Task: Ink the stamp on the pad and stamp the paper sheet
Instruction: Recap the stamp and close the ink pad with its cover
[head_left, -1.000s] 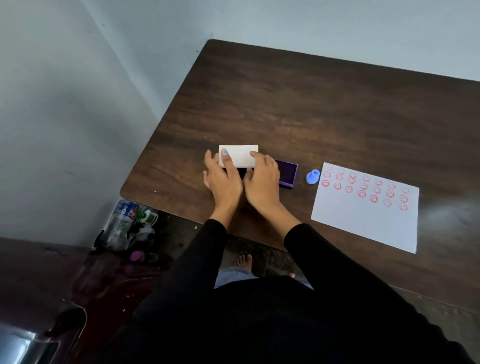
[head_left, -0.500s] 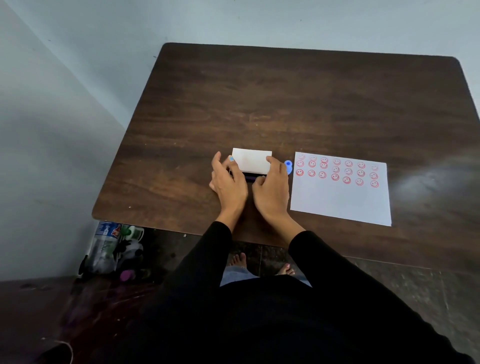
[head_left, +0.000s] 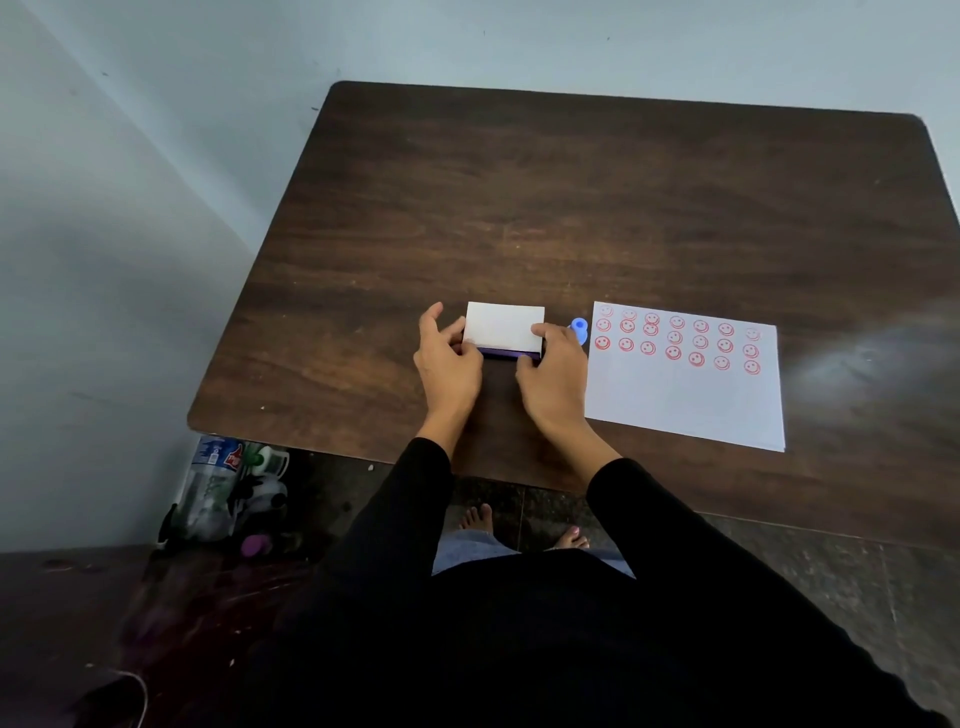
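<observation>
The ink pad (head_left: 504, 332) is a purple box with a white lid lying over it, near the table's front edge. Only a thin purple strip of the base shows along its near side. My left hand (head_left: 448, 358) grips its left end and my right hand (head_left: 550, 376) grips its right end. A small blue stamp (head_left: 578, 329) stands on the table just right of my right hand, untouched. The white paper sheet (head_left: 685, 400) lies to the right, with several red smiley prints in rows across its far part.
The dark wooden table (head_left: 571, 208) stands against a pale wall. Plastic bottles and a cup (head_left: 228, 488) stand on the floor under its front left corner. My bare feet show below the table's edge.
The purple base that stuck out to the right one second ago is now covered by the white lid. My hands have spread to the pad's two ends. The camera view has shifted.
</observation>
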